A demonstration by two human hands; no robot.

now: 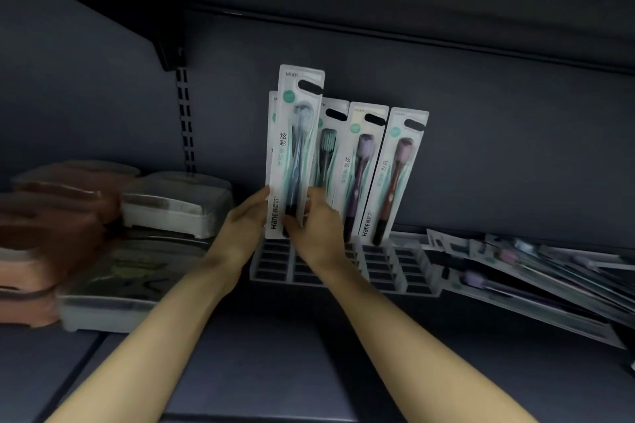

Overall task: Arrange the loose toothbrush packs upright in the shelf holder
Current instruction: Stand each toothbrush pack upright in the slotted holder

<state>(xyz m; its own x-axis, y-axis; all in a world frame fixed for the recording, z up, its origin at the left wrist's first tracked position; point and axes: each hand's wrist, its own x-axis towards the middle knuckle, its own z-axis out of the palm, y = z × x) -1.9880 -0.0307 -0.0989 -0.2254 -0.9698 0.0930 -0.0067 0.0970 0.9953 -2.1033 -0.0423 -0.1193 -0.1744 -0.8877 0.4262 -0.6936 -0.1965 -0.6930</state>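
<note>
- Fingers of both hands close on one blue toothbrush pack (296, 148): the left hand (244, 229) holds its lower left edge with thumb and fingertips, and the right hand (318, 229) grips its lower right part, thumb across the front near the brush handle.
- Both bare forearms reach up from the bottom of the view and meet at that pack.
- Held upright, the pack has its bottom end just above the left columns of the clear slotted holder (417, 269), which sits on the dark shelf (275, 354); whether the end is already in a slot I cannot tell.
- Most of the holder's front slots show dark and unfilled.
- Standing upright in the holder's back row are a green-bristled pack (329, 144), a purple toothbrush pack (362, 161) and a brown-red toothbrush pack (395, 175), side by side, leaning slightly right.
- Another pack edge (272, 134) shows just behind the held one on its left.
- Loose toothbrush packs (536, 271) lie flat in an overlapping pile to the right of the holder.
- At left, blurred pink and white plastic boxes (171, 206) are stacked.
- Behind everything is the grey back panel (498, 148).
</note>
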